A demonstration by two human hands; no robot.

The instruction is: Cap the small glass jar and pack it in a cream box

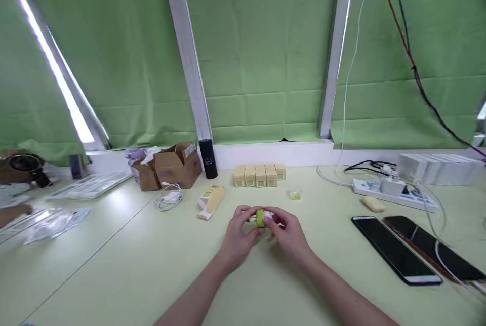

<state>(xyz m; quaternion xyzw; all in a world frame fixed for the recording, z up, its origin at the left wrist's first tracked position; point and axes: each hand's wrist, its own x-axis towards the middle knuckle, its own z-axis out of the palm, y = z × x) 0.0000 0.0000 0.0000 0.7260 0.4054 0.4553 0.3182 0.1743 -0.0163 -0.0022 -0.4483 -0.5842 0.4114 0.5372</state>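
Between my two hands, just above the table, is a small yellow-green item [260, 218] with a clear or whitish part; its exact kind is too small to make out. My left hand [242, 235] pinches it from the left with thumb and fingers. From the right, the fingertips of my right hand [285, 230] close on the same item. Beyond the hands lies an opened small cardboard box [211, 201], flaps out. A small clear plastic piece [295, 194] with a yellow bit rests to the right. Several small tan boxes [260, 176] stand in a row farther back.
A black cylinder [208, 159] and brown carton [178, 165] stand by the wall, with a white coiled cable [169, 197] in front. At right are a power strip [395, 194], two phones [395, 247] [433, 245] and white boxes [436, 169]. Plastic bags [56, 225] lie left.
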